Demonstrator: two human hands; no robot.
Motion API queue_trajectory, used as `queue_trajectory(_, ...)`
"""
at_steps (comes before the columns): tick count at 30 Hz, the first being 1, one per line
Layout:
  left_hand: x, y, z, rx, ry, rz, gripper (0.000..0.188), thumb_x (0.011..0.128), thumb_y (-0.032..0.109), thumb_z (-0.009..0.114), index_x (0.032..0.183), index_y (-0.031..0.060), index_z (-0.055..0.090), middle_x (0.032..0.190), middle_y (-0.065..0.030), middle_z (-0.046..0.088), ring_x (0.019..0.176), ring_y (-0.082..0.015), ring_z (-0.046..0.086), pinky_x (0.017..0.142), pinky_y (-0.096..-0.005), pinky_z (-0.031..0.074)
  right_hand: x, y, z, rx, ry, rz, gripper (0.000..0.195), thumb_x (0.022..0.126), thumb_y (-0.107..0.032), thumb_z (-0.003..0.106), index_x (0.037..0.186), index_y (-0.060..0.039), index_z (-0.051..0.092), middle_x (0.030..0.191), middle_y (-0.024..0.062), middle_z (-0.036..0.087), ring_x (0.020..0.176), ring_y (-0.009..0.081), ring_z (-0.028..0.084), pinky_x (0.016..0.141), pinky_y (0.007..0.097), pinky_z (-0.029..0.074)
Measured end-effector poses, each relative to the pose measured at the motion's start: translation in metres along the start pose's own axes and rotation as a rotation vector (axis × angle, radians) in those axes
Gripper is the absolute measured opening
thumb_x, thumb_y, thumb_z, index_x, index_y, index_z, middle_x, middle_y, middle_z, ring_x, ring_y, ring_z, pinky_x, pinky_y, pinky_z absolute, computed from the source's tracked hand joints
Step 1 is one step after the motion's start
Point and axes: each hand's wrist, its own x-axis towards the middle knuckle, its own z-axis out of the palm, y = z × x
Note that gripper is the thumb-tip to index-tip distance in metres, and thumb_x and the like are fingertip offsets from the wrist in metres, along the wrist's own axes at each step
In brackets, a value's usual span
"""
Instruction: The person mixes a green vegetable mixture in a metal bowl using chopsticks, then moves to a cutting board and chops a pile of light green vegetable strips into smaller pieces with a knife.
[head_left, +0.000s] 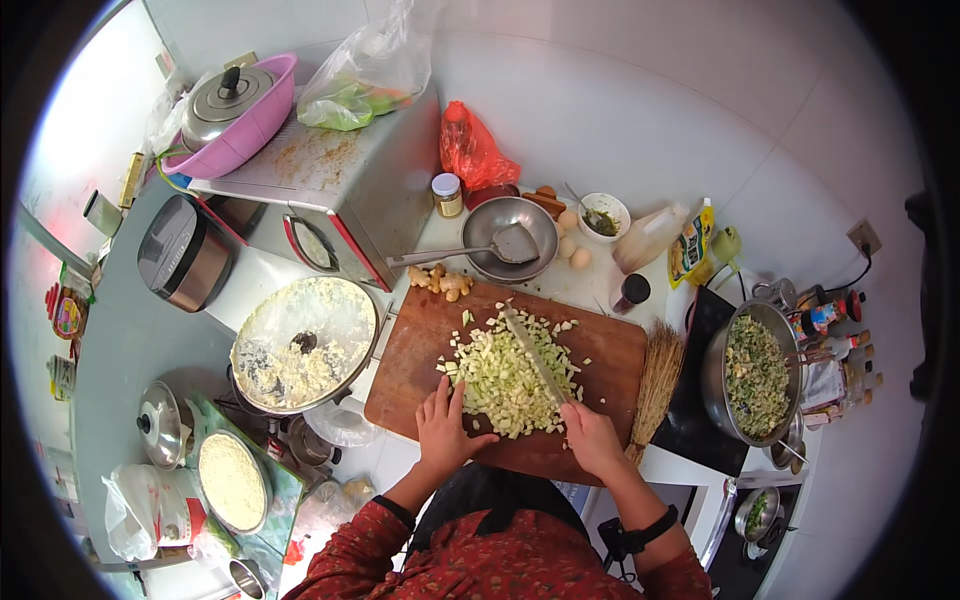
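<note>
My right hand (592, 439) grips the handle of a kitchen knife (534, 352), whose blade lies over a heap of diced pale green vegetable (499, 379). The heap is spread over a brown wooden cutting board (416, 352). At the heap's lower left, my left hand (444, 426) rests on the board with its fingers spread, holding nothing. Its fingertips touch or nearly touch the nearest pieces. Several loose cubes are scattered around the heap's edge.
Behind the board stand a metal bowl with a spatula (514, 244), ginger (441, 282) and eggs (580, 259). Left is a large pan of pale crumbly food (322, 367). Right are a straw brush (656, 382) and a steel bowl of chopped filling (757, 375).
</note>
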Motion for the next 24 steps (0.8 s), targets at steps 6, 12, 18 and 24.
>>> queue_trajectory(6,0.034,-0.008,0.014,-0.176,0.012,-0.013,0.095,0.063,0.03,0.091,0.142,0.0031,0.045,0.133,-0.0219,0.051,0.12,-0.0393,0.052,0.101,-0.0443,0.045,0.002,-0.009,-0.008,0.056,-0.058,0.071,0.041,0.106,-0.038,0.043,0.133,-0.0135,0.061,0.084,0.0232,0.069,0.083,0.0446,0.066,0.074,0.0497,0.052)
queue_trajectory(12,0.067,0.006,0.004,-0.455,-0.057,-0.096,0.055,0.078,0.007,0.079,0.126,0.001,0.052,0.114,-0.0194,0.06,0.094,-0.0343,0.066,0.085,-0.0421,0.055,0.001,0.011,0.012,0.034,-0.022,-0.015,0.042,0.106,-0.038,0.043,0.134,-0.0122,0.06,0.087,0.0269,0.068,0.087,0.0469,0.065,0.077,0.0504,0.052)
queue_trajectory(18,0.083,0.017,0.003,-0.442,0.055,0.067,0.053,0.076,0.011,0.082,0.123,0.003,0.058,0.121,-0.0193,0.057,0.108,-0.0324,0.063,0.088,-0.042,0.054,0.002,-0.008,0.008,0.066,-0.064,-0.004,0.044,0.106,-0.041,0.04,0.134,-0.013,0.06,0.09,0.0287,0.066,0.089,0.0478,0.065,0.078,0.0514,0.051)
queue_trajectory(24,0.045,-0.009,-0.004,-0.221,0.288,-0.05,0.065,0.07,0.027,0.089,0.124,0.0051,0.058,0.122,-0.018,0.054,0.113,-0.0389,0.054,0.096,-0.0445,0.047,-0.002,-0.016,0.01,0.032,-0.079,-0.022,0.045,0.106,-0.041,0.04,0.135,-0.0145,0.06,0.089,0.0268,0.068,0.087,0.047,0.065,0.077,0.0516,0.052)
